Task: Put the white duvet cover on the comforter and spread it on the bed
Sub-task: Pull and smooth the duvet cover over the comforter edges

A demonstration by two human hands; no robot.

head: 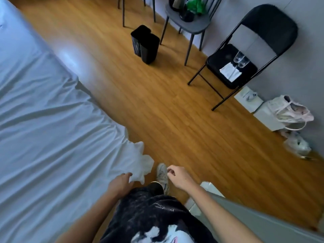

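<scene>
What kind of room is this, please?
Most likely a bedroom, perhaps in a rented room or small flat. A bed under a white duvet fills the left side, and chairs and bags stand on a wooden floor by the wall.

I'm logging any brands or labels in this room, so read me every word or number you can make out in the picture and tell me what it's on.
Nothing here can be read for certain.
Dark top: a short line of pale lettering, too small and blurred to read.
Black bins: faint marks on the side, unreadable.
White box on the floor: a printed picture, no legible text.
</scene>
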